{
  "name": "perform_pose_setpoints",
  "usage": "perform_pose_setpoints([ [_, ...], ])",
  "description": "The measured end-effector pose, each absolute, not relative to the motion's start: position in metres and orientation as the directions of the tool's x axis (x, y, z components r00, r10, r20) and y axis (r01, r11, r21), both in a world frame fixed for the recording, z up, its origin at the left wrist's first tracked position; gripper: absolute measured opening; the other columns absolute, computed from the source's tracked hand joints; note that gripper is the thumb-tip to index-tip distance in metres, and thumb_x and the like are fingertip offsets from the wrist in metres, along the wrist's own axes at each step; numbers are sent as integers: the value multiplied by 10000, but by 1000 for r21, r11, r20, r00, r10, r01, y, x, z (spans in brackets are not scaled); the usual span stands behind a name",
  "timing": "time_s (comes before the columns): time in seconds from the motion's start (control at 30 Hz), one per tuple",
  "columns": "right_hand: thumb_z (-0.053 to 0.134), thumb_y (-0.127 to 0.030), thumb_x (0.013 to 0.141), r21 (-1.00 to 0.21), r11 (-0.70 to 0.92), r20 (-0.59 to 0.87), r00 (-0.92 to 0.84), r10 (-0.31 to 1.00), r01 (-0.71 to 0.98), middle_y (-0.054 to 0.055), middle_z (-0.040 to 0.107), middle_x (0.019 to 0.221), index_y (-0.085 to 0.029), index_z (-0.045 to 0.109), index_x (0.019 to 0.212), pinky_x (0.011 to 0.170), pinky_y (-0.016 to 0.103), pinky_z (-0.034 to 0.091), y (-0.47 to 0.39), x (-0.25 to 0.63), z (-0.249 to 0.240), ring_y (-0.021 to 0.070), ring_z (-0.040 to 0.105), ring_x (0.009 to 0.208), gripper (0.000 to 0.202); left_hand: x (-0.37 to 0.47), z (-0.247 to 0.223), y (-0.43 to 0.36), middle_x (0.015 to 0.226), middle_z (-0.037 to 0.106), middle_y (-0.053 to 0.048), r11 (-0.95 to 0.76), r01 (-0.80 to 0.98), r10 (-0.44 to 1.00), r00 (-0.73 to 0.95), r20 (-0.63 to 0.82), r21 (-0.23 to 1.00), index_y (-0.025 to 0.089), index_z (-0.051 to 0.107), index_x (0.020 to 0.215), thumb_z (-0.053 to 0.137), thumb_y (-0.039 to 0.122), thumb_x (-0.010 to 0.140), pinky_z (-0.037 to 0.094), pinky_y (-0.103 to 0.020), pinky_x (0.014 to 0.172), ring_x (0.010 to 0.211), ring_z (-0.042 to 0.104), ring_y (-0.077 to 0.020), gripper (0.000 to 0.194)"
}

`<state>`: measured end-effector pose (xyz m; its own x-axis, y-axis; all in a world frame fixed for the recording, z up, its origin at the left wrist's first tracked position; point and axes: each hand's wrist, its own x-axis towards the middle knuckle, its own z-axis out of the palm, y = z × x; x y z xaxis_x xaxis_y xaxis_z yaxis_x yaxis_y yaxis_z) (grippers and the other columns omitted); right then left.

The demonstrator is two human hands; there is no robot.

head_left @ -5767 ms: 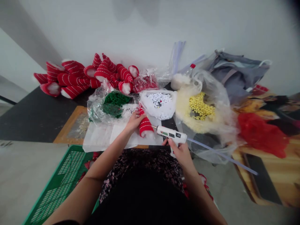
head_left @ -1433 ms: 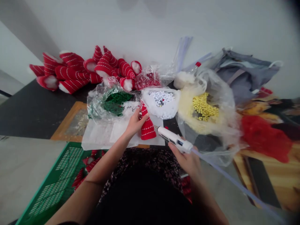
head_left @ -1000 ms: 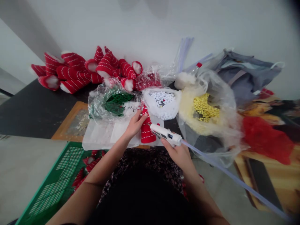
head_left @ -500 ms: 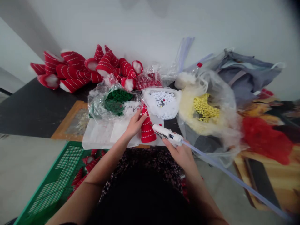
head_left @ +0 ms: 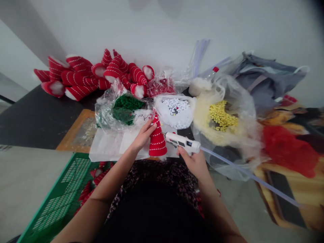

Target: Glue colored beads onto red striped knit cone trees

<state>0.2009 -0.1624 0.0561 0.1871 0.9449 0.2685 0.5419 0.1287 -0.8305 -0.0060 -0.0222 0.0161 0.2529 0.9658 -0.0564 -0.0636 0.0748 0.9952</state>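
My left hand (head_left: pixel 143 135) is closed on the upper left side of a red stuffed cone (head_left: pixel 158 141) with white stitched stripes. The cone's wide end points toward me, with a little white stuffing showing there. In my right hand (head_left: pixel 194 162) is a white glue gun (head_left: pixel 183 142), its nozzle close against the cone's right side; whether it touches, I cannot tell. A long translucent glue stick (head_left: pixel 235 163) sticks out of the gun's back. Beyond the cone lies a bag of white pompoms (head_left: pixel 177 111), beside a bag of green pompoms (head_left: pixel 125 108).
Several red striped cones (head_left: pixel 81 76) are piled at the back left. A bag of yellow pompoms (head_left: pixel 222 116) lies at right, near a grey cloth bag (head_left: pixel 268 76). A green basket (head_left: pixel 58 192) with more cones stands lower left. A phone (head_left: pixel 286 199) rests on a wooden surface.
The cone has shifted slightly left and tilted in my left hand. My right hand and the glue gun have turned and moved a little right, the nozzle staying near the cone.
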Motion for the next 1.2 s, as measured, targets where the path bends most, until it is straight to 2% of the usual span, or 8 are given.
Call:
perform_pose_setpoints([
  [0.2, 626, -532, 1004, -824, 114, 248, 174, 953, 555, 72, 774, 734, -221, 749, 843, 772, 394, 662, -164, 206, 52, 277, 776, 761, 371, -5, 19, -23, 1200, 774, -84, 80, -105, 965, 256, -51, 991, 239, 752, 1186, 720, 496, 905, 582, -405, 986, 1149, 693, -293, 382],
  [0.33, 620, -531, 1011, -691, 124, 315, 141, 939, 712, 101, 793, 799, -212, 794, 957, 780, 425, 664, -167, 214, 45, 306, 785, 800, 367, -5, 20, -24, 1252, 770, -81, 104, -72, 969, 233, -84, 992, 250, 745, 1234, 693, 495, 926, 585, -398, 979, 1188, 690, -301, 397],
  [0.43, 614, -517, 1020, -611, 131, 391, 154, 908, 781, 117, 806, 863, -215, 808, 1011, 786, 427, 668, -168, 218, 46, 310, 789, 826, 359, -6, 19, -24, 1309, 763, -86, 105, -54, 964, 251, -88, 993, 249, 742, 1267, 680, 510, 929, 568, -422, 1029, 1256, 673, -321, 432],
  [0.6, 586, -504, 1045, -625, 187, 407, 113, 906, 758, 122, 837, 943, -216, 815, 1000, 795, 393, 674, -165, 212, 56, 307, 809, 884, 371, -7, 12, -23, 1534, 653, -111, 176, -27, 970, 176, -168, 984, 241, 724, 1303, 736, 451, 846, 459, -467, 1197, 1483, 533, -352, 503],
  [0.7, 580, -547, 1040, -627, 182, 418, 129, 899, 757, 127, 840, 967, -213, 819, 1034, 784, 389, 676, -163, 207, 57, 309, 812, 887, 410, -6, 10, -23, 1602, 596, -119, 195, -32, 968, 165, -187, 980, 228, 717, 1304, 734, 412, 799, 422, -473, 1233, 1537, 477, -358, 537],
  [0.9, 586, -532, 1038, -656, 185, 396, 126, 909, 731, 117, 834, 923, -216, 820, 1014, 773, 386, 673, -161, 201, 56, 301, 809, 863, 394, -3, 16, -24, 1450, 708, -108, 144, -81, 961, 249, -120, 986, 214, 723, 1235, 657, 364, 752, 477, -475, 1176, 1393, 595, -345, 510],
  [1.07, 604, -515, 1031, -659, 181, 384, 119, 916, 730, 124, 824, 895, -202, 829, 980, 794, 382, 671, -161, 198, 57, 296, 809, 850, 389, -1, 22, -26, 1245, 767, -99, 61, -71, 948, 315, -36, 996, 204, 713, 1149, 582, 346, 776, 536, -441, 1074, 1247, 653, -317, 420],
  [1.2, 607, -531, 1017, -672, 161, 364, 134, 922, 723, 134, 824, 878, -188, 834, 961, 790, 398, 671, -160, 197, 55, 306, 807, 836, 415, 0, 21, -28, 1206, 765, -87, 36, -97, 937, 349, 1, 995, 217, 705, 1226, 561, 335, 806, 522, -439, 1067, 1221, 652, -321, 459],
])
